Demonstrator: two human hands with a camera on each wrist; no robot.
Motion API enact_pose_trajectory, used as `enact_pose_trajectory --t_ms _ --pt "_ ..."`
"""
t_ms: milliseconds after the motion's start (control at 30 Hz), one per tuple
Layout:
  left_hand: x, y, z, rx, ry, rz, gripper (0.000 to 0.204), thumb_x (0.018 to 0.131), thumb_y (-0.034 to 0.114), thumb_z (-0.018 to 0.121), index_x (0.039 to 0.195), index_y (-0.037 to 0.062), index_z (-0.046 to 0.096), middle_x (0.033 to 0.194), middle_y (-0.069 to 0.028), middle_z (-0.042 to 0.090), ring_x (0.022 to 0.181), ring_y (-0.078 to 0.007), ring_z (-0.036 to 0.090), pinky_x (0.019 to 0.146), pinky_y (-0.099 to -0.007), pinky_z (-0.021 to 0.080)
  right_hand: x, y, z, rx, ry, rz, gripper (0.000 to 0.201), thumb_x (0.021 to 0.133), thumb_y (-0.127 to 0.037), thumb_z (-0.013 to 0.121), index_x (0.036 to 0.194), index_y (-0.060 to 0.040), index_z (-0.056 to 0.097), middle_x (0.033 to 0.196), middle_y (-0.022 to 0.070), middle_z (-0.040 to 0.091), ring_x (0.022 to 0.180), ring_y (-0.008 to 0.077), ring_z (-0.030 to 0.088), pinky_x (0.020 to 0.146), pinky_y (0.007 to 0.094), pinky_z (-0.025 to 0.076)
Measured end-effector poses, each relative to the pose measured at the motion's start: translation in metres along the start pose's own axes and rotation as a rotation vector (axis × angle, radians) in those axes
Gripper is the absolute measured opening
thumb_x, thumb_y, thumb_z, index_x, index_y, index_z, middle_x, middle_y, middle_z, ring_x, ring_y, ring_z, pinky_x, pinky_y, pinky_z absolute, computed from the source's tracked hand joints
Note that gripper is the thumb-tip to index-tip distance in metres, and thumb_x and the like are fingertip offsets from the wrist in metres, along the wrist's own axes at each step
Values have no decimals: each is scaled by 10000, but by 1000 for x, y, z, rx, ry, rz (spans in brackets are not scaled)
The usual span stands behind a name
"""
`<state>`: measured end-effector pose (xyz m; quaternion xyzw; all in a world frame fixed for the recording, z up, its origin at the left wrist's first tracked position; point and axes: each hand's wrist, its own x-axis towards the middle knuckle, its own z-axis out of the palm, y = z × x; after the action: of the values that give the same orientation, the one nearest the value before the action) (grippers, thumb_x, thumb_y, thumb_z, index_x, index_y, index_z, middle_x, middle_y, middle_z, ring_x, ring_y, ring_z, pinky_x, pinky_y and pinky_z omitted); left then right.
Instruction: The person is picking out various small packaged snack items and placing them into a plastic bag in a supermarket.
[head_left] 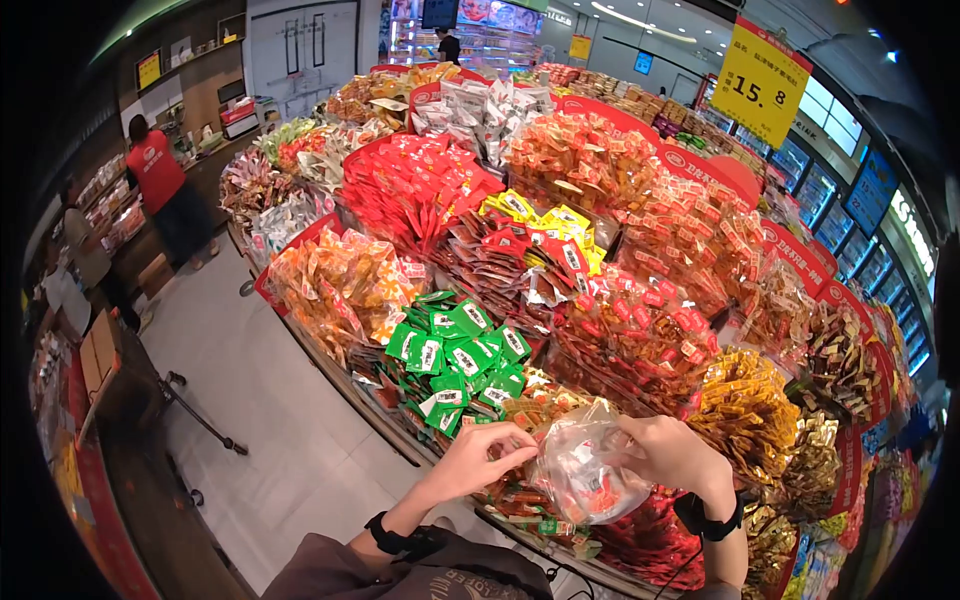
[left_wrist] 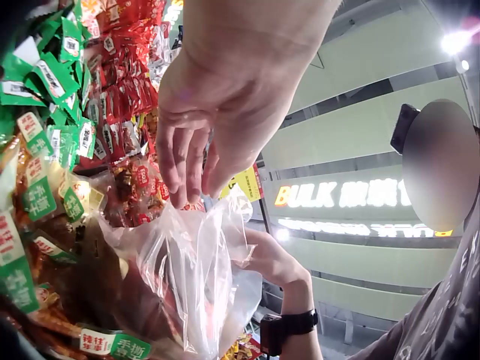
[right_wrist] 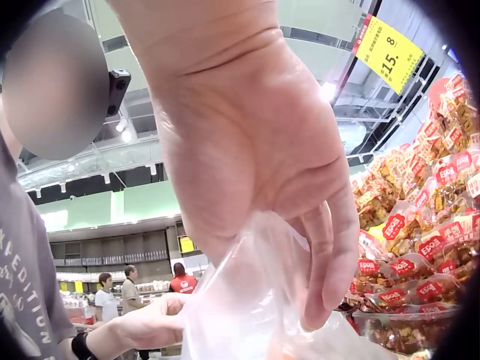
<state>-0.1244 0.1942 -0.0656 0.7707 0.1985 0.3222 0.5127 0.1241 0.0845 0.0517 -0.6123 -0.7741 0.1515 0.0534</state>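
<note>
A clear plastic bag (head_left: 585, 462) hangs between both hands over the near edge of the snack display. Something red and white (head_left: 602, 497) shows through its lower part. My right hand (head_left: 682, 455) grips the bag's upper right side, its plastic gathered between thumb and fingers in the right wrist view. On the opposite side, my left hand (head_left: 478, 460) pinches at the bag's rim, thumb and forefinger close together. In the left wrist view the bag's mouth lies right under the left fingertips (left_wrist: 178, 196). Green packets (head_left: 465, 350) are piled just beyond the left hand.
Red packets (head_left: 420, 190), yellow packets (head_left: 560, 225) and gold-wrapped snacks (head_left: 745, 400) fill neighbouring sections. A yellow price sign (head_left: 762, 82) hangs at upper right. Left of the display runs a tiled aisle (head_left: 265, 400) with a wheeled cart (head_left: 125, 375) and a person in a red vest (head_left: 155, 170).
</note>
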Motion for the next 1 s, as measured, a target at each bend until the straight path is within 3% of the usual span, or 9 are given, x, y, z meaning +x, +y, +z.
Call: enact_pose_trajectory --t_ms 67,133,200,300,400,600,800,933,1000 --pt "-4 -7 -9 12 -11 16 165 909 155 696 979 6 706 794 -71 690 652 -103 633 603 -268 495 -2 -10 -6 5 41 61 360 877 -305 715 1074 -32 590 779 181 685 754 411 651 643 497 507" --pt "-7 -9 -21 9 -23 -126 140 909 121 698 959 -9 711 808 -74 705 716 -114 685 610 -256 509 -4 -8 -1 20 45 92 373 889 -336 703 1080 -33 598 781 181 690 747 414 649 636 490 507" --pt "-10 -14 -29 36 -21 -69 147 918 119 686 956 -21 707 810 -67 709 708 -103 682 603 -246 508 -6 -10 2 93 16 108 376 904 -378 680 1069 -48 611 747 177 680 719 416 646 629 485 509" --pt "-15 -21 -37 -53 45 -197 173 917 148 684 955 -19 707 801 -62 707 667 -96 643 624 -262 504 -5 -25 -2 58 -13 218 381 919 -418 651 1038 -58 622 736 187 672 708 415 646 625 484 511" --pt "-16 -25 -44 -20 44 -200 176 919 147 681 965 -22 704 821 -69 714 682 -101 653 633 -265 511 -3 -22 6 76 4 198 294 923 -342 664 1002 -60 650 696 190 649 667 385 644 614 459 510" --pt "-21 -27 -56 123 92 -133 179 919 145 680 974 -25 700 864 -87 724 700 -133 674 643 -285 534 0 -14 17 23 40 111 136 911 -188 634 946 -61 666 745 200 651 691 402 632 629 468 510" --pt "-30 -44 -71 159 201 -109 145 896 117 693 933 -22 708 826 -96 721 690 -129 665 667 -283 524 6 -20 18 -10 36 159 133 911 -197 631 962 -82 675 740 182 662 692 388 644 631 473 513" --pt "-30 -55 -86 227 312 -100 128 885 100 697 918 -23 684 815 -117 692 685 -191 677 630 -313 527 7 -25 16 -10 36 194 169 938 -245 624 970 -88 678 723 175 664 694 385 648 628 472 515" --pt "-28 -62 -96 401 400 -8 102 877 78 693 892 -21 675 797 -121 675 657 -221 662 618 -318 520 7 -24 17 -9 35 192 182 941 -259 624 972 -88 679 724 177 664 694 386 648 628 472 516"
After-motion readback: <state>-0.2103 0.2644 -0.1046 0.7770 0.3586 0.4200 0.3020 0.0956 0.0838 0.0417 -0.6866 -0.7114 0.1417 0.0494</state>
